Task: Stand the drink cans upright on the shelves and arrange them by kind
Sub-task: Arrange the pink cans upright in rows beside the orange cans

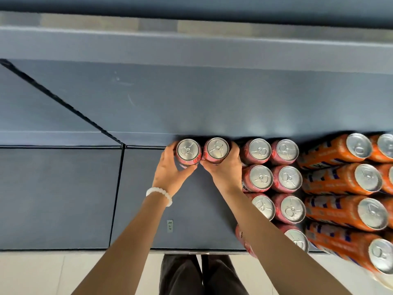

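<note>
I look straight down on a blue-grey shelf point(148, 209). My left hand point(170, 170) grips an upright red can point(188, 150) at the back of the shelf. My right hand point(226, 169) grips a second upright red can point(218, 148) right beside it; the two cans touch. To their right stand several more red cans point(274, 179) in two columns running to the front edge, all upright. Further right stand several orange cans point(348, 182), also upright. My right forearm hides part of the front red cans.
The shelf's back wall point(191, 99) rises just behind the held cans. A seam point(119, 188) divides this shelf panel from the bare panel on the left. A small price sticker point(170, 226) sits near the front edge. Below are pale floor and my dark trousers point(202, 275).
</note>
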